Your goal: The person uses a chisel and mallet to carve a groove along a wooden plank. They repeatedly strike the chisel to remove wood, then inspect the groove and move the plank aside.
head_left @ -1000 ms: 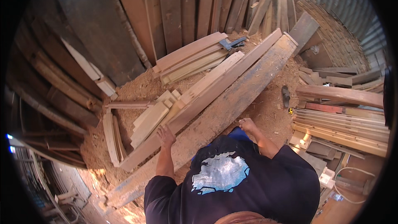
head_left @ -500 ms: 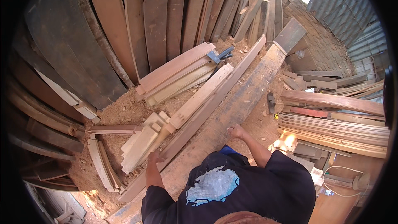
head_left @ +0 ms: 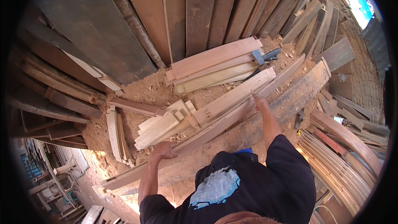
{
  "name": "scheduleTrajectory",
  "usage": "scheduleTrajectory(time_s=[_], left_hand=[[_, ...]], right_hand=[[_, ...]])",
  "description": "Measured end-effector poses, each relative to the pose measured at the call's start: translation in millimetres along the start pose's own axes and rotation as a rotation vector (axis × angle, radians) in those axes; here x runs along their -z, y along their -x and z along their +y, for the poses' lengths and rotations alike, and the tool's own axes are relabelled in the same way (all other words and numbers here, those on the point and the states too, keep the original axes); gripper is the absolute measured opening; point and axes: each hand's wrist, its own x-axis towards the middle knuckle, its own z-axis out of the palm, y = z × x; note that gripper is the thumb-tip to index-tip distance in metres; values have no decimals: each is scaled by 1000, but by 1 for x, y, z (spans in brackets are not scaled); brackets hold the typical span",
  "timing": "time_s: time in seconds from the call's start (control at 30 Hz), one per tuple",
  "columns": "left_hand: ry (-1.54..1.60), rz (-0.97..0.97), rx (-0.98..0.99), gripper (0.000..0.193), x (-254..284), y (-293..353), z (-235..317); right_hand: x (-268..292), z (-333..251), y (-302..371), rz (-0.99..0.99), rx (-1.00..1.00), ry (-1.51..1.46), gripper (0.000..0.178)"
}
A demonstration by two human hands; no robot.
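Gripping a long narrow plank (head_left: pixel 232 118) that runs slantwise over the sawdust floor (head_left: pixel 145 89), the left hand (head_left: pixel 162 151) curls its fingers over the near edge towards the plank's lower end. The right hand (head_left: pixel 261 102) lies farther up the same plank, fingers seemingly flat on the wood, though the grip is hard to make out. Just beside it lies a broad rough board (head_left: pixel 290 99); beyond, a stack of pale boards (head_left: pixel 215 64) carries a hammer (head_left: pixel 265 55)

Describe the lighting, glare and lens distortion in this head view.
Head view: strong fisheye, so the long pale curved plank under both hands and the leaning dark boards bow toward the black rim; sunlight blows out a patch of sawdust floor at bottom left; the left edge is deep shadow.
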Motion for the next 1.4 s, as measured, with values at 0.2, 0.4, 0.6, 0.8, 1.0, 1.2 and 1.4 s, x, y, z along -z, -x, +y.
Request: scheduleTrajectory(time_s=[0.2,0.4,0.6,0.8,1.0,1.2,1.4], left_hand=[[-87,122,-27,48,-14,38,49],[-125,383,18,40,-33,60,82],[-189,566,74,34,-49,83,79],[-114,733,59,53,-94,85,19],[-51,670,43,82,-153,78,-41],[26,550,62,89,-228,82,-93],[21,532,63,90,-273,117,-151]], right_hand=[[-2,1,-28,10,-30,19,57],[2,39,-67,-70,-136,-387,21],[-5,54,-40,-41,-205,-601,25],[-30,102,-15,-146,165,-639,54],[-38,56,98,-6,-91,-812,56],[-48,82,176,-17,23,-761,62],[-86,137,223,-56,-28,-758,52]])
